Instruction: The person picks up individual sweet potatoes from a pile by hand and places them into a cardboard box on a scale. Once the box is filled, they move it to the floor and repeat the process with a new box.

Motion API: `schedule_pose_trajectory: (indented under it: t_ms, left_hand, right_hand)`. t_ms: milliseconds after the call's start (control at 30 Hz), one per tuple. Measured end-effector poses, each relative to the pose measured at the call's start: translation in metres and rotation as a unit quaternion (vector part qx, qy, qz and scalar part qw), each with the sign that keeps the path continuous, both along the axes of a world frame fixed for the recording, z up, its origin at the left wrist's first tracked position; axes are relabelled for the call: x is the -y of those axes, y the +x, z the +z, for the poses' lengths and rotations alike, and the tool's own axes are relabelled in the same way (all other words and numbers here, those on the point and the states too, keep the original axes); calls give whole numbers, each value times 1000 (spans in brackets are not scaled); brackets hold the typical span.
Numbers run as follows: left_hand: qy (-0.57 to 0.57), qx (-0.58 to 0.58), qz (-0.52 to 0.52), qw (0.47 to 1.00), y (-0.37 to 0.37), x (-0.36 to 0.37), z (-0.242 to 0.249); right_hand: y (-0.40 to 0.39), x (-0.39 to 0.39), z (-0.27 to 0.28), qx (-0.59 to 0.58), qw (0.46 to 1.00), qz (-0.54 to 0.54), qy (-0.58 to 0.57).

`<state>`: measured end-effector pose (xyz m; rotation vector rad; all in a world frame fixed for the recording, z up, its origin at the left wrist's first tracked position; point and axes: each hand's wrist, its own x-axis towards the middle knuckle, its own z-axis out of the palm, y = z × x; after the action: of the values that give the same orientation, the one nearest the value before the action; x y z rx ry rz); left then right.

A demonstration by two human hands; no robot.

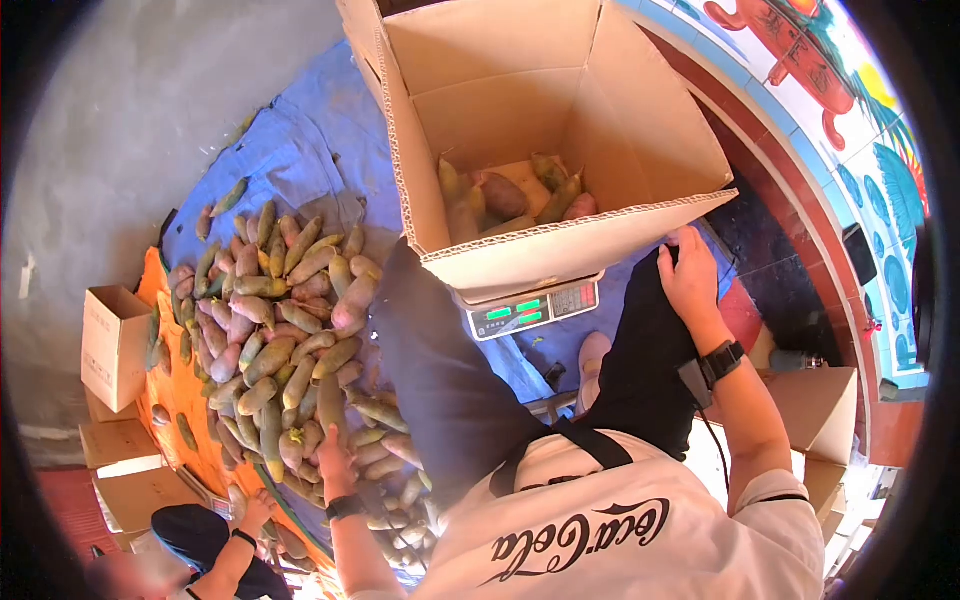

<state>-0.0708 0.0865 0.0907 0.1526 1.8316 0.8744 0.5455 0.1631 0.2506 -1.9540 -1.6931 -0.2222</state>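
My left hand reaches into a big heap of green and pinkish radishes. Its fingers are around the lower end of a long greenish radish. My right hand is beside my right knee, just below the near right corner of an open cardboard box; its fingers look loosely extended and hold nothing I can see. Inside that box, several radishes lie on the bottom. Under the box stands a digital scale with lit green displays.
A blue tarp and an orange sheet lie under the heap. Another person's hand is at the heap's lower left edge. Smaller cartons stand at left, and a carton at right. A painted wall borders the right.
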Motion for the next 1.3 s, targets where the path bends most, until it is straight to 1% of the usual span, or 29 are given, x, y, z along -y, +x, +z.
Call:
schedule_pose_trajectory:
  t_ms: [67,100,167,200,267,300,333,367,400,467,500,533,600,633,700,733,800,833,867,933,967,1033,1067,1133,1200,1267,1300]
  left_hand:
    - [88,-41,-22,995,33,-22,50]
    - [91,-44,-24,995,42,-32,69]
    - [210,-89,-133,964,60,-50,103]
    - [212,-91,-136,963,74,-58,123]
    - [289,-86,-134,944,105,-74,163]
    - [290,-87,-137,943,121,-80,183]
    - [328,-97,-152,927,137,-86,201]
    - [365,-107,-167,910,150,-92,217]
    - [365,-108,-168,909,160,-98,228]
    - [431,-156,-233,858,175,-110,248]
    - [409,-140,-258,864,177,-114,257]
    - [410,-141,-258,864,185,-119,263]
    - [515,-267,-262,771,208,-132,273]
    - [515,-268,-261,771,217,-136,280]
    - [559,-346,-315,684,233,-144,292]
    - [559,-346,-315,685,241,-149,293]
    - [584,-396,-355,613,256,-155,295]
    - [589,-407,-364,596,263,-155,295]
    - [599,-405,-356,592,267,-158,292]
    - [588,-456,-375,553,267,-160,292]
    - [587,-457,-374,554,268,-159,290]
    - [594,-429,-330,595,266,-157,279]
    - [591,-434,-326,596,260,-156,273]
    - [579,-424,-318,619,241,-152,257]
    - [533,-436,-301,659,220,-147,236]
    - [457,-402,-293,737,193,-139,210]
    - [433,-415,-289,746,176,-136,190]
  right_hand:
    - [0,0,-1,-5,1000,0,3]
    - [-1,0,-1,-7,1000,1,4]
    - [-1,0,-1,-13,1000,-4,5]
    - [-2,0,-2,-17,1000,-8,3]
    - [0,0,-2,-15,1000,-9,4]
    - [0,1,-3,-11,1000,-7,0]
    - [1,2,-3,-13,1000,-9,1]
    - [1,2,-3,-8,1000,-8,3]
    - [1,2,-3,-2,1000,-6,3]
    - [1,3,-1,-2,1000,-3,4]
    - [1,3,0,0,1000,0,4]
    - [1,3,0,0,1000,1,5]
    - [1,3,0,2,1000,-4,5]
    - [1,3,0,2,1000,-3,6]
    - [1,3,0,0,1000,-5,7]
    - [1,3,0,0,1000,-5,7]
    - [1,3,1,-4,1000,-1,12]
    - [1,3,0,-4,1000,1,11]
    - [1,3,0,-7,1000,3,17]
    - [2,3,0,-10,1000,5,24]
    - [2,4,0,-13,1000,3,19]
    - [3,4,1,-18,1000,7,15]
    - [4,5,2,-11,1000,3,10]
    - [3,6,3,-11,1000,10,4]
    - [3,6,5,-16,999,19,24]
    - [4,5,0,-7,999,23,30]
    - [6,5,-1,-13,1000,17,19]
